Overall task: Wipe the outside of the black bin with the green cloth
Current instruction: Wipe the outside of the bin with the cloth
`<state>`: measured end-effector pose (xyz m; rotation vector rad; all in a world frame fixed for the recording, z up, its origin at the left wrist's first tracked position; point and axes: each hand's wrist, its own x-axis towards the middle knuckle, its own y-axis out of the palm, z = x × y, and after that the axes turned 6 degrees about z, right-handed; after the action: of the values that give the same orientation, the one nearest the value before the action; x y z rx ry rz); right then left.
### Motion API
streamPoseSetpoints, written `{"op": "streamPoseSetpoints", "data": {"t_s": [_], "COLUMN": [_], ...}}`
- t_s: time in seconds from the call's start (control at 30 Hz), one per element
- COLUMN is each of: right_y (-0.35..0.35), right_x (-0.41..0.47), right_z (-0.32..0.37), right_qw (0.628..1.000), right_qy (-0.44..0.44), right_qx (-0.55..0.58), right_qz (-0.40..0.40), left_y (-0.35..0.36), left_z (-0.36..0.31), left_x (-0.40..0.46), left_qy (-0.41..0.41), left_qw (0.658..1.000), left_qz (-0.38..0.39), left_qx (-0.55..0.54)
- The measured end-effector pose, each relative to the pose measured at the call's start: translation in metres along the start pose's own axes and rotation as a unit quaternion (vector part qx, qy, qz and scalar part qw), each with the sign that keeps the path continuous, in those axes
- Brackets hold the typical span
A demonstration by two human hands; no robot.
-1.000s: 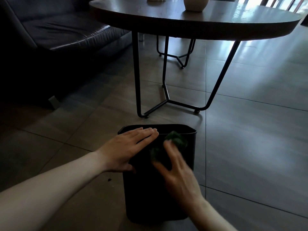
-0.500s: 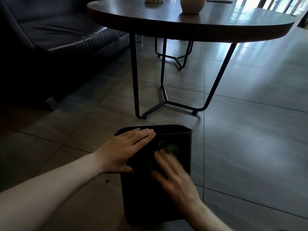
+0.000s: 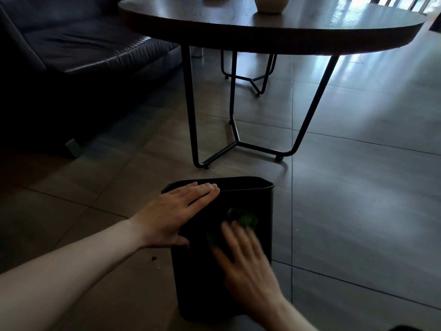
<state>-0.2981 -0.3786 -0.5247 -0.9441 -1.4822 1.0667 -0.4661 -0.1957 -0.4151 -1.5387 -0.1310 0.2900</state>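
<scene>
The black bin (image 3: 198,278) lies tipped on the tiled floor, its open mouth facing away toward the table. My left hand (image 3: 176,213) rests flat, fingers together, on the bin's upper left edge near the rim, steadying it. My right hand (image 3: 245,261), motion-blurred, presses the green cloth (image 3: 241,219) against the bin's upward-facing side. Only a crumpled green patch shows past my fingertips; the rest of the cloth is under my palm.
A round dark table (image 3: 274,27) on thin black metal legs (image 3: 191,111) stands just beyond the bin, with a pale vase (image 3: 270,3) on top. A dark leather sofa (image 3: 78,48) fills the left side. Small crumbs (image 3: 154,259) lie on the floor by my left forearm.
My right hand has slid the cloth down from the bin's rim toward its middle and rubs there. My left hand has stayed in place on the bin.
</scene>
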Motion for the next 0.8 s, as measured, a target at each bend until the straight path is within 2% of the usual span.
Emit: {"op": "streamPoseSetpoints", "data": {"t_s": [0.07,0.13,0.2,0.27,0.33,0.4,0.43,0.5,0.57,0.63,0.7,0.8], "right_y": [0.016,0.014,-0.001,-0.023,-0.042,-0.048,-0.043,-0.024,-0.007,0.001,-0.005,-0.030], "right_x": [-0.032,-0.040,-0.024,0.006,0.035,0.048,0.045,0.023,-0.008,-0.027,-0.020,0.016], "right_z": [0.009,-0.002,-0.022,-0.041,-0.054,-0.051,-0.045,-0.024,-0.007,-0.007,-0.020,-0.046], "right_qw": [0.992,0.987,0.995,0.998,0.980,0.966,0.973,0.993,0.989,0.979,0.987,0.993], "right_qy": [-0.104,-0.141,-0.091,0.024,0.140,0.172,0.139,0.001,-0.143,-0.203,-0.162,0.003], "right_qx": [-0.030,-0.039,-0.022,0.021,0.095,0.128,0.113,0.068,0.014,-0.007,0.015,0.080], "right_qz": [0.060,0.060,0.017,-0.048,-0.109,-0.142,-0.143,-0.102,-0.036,0.005,-0.003,-0.083], "left_y": [0.000,0.001,0.000,-0.001,-0.002,-0.002,-0.002,-0.001,0.000,0.000,0.000,-0.002], "left_z": [0.001,0.000,0.000,0.001,0.001,0.001,0.001,0.002,0.002,0.002,0.001,0.000], "left_x": [0.000,0.000,0.000,0.001,0.001,0.002,0.002,0.003,0.003,0.002,0.002,0.002], "left_qy": [0.002,0.002,-0.001,-0.004,-0.005,-0.005,-0.003,0.001,0.004,0.004,-0.001,0.000], "left_qw": [1.000,1.000,1.000,1.000,1.000,1.000,1.000,1.000,1.000,1.000,1.000,1.000], "left_qz": [0.003,0.003,0.000,-0.002,-0.001,0.000,0.000,-0.005,-0.006,-0.001,-0.003,-0.005], "left_qx": [-0.001,-0.001,-0.001,-0.004,-0.006,-0.004,-0.001,0.001,-0.002,-0.007,-0.007,-0.007]}}
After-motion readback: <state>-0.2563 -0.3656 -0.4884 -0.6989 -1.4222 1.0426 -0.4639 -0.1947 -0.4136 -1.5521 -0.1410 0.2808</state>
